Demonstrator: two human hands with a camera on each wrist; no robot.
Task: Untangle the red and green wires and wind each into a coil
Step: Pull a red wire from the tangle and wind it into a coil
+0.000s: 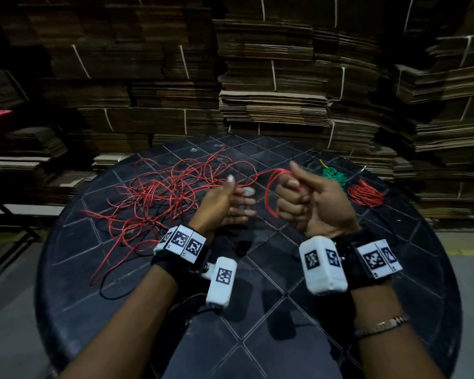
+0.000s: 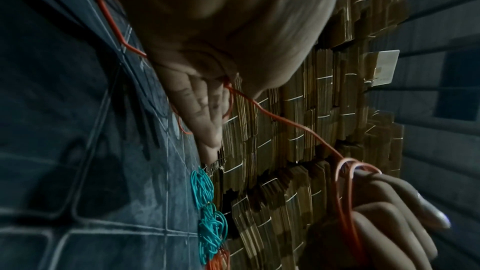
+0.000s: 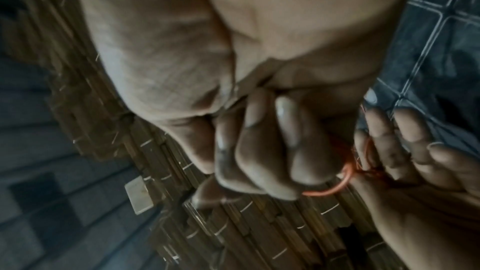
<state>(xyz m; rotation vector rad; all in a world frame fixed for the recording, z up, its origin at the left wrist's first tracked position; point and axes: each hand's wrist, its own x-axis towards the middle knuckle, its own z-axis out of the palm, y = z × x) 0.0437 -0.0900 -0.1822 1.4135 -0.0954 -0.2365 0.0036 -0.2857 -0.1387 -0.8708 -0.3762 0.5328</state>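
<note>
Both forearms entered from the near edge of the round black table [image 1: 66,269], each wrist carrying a strap with white marker blocks.

Right hand [image 1: 312,198]: closed into a fist, thumb raised, fingers curled around several loops of the red wire [image 1: 159,192]. The loops [image 1: 270,187] arched out of the fist on the side facing the left hand. In the left wrist view the same loops [image 2: 345,192] ran over the curled fingers [image 2: 384,223] of that hand. The right wrist view was blurred; it showed only a short red arc [image 3: 330,190] below the knuckles.

Left hand [image 1: 225,203]: fingers extended toward the right hand, thumb raised. 1 strand of the red wire passed between thumb and fingers and continued across the gap to the right fist. Whether the left hand pinched that strand or only guided it could not be determined.

Red wire, loose portion: spread in a tangled mass on the table, left of the left hand and beyond it, with 1 end trailing toward the near left edge.

Finished bundles: 1 green coil [image 1: 333,175] and 1 red coil [image 1: 365,195] lay on the table at the far right, just beside each other, beyond the right hand.

Background: stacks of flattened cardboard [image 1: 271,105] stood behind the table.
</note>
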